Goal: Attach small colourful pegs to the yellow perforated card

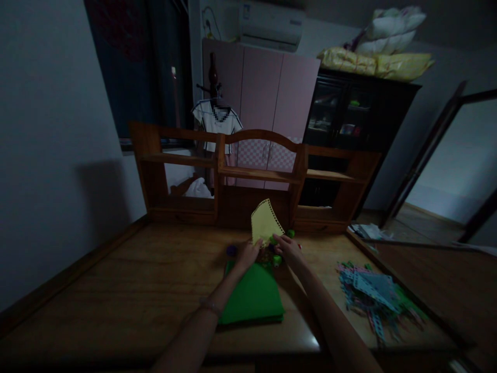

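Observation:
A yellow sheet (pixel 266 223) with small holes punched along its edges stands tilted above the table. My left hand (pixel 249 254) pinches its lower left corner. At the sheet's lower right edge is my right hand (pixel 289 250), fingers closed together. A bit of green shows by its fingertips, too small to name. Under and in front of my left hand lies a stack of green sheets (pixel 252 298). Small green objects (pixel 277 260) are close by my right hand, with another green one (pixel 291 233) behind it. A round purple object (pixel 232 250) sits left of my left hand.
To the right lies a loose pile of light blue, green and pink perforated pieces (pixel 373 290). A wooden shelf unit (pixel 258 173) runs along the back of the wooden table (pixel 128 290). A raised edge (pixel 404 285) borders the table's right side. The room is dim.

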{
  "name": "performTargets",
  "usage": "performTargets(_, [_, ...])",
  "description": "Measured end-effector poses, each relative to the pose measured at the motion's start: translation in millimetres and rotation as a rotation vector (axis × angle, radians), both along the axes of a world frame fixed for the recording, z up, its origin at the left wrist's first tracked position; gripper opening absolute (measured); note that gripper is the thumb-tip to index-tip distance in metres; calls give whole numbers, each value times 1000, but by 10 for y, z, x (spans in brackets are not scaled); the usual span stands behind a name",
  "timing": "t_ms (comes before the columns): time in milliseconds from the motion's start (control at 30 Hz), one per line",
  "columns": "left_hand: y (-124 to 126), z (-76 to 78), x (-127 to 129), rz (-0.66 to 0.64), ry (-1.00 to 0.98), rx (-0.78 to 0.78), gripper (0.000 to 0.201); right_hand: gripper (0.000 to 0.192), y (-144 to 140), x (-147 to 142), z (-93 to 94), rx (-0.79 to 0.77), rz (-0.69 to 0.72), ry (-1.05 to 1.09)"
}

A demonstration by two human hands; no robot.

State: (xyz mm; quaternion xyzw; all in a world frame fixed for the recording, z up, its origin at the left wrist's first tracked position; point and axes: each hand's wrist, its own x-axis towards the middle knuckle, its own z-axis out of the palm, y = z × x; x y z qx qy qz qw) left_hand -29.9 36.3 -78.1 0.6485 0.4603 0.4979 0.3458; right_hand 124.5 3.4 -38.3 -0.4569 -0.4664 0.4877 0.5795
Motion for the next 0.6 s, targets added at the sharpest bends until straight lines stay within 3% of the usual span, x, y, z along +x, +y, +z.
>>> performTargets(333, [-66,67,-20,4,51,45,40,42,-127,-13,155,32,-25,-99])
performTargets(600, [-70,96,-16,34,76,57,38,38,-95,-23,87,65,-21,-140])
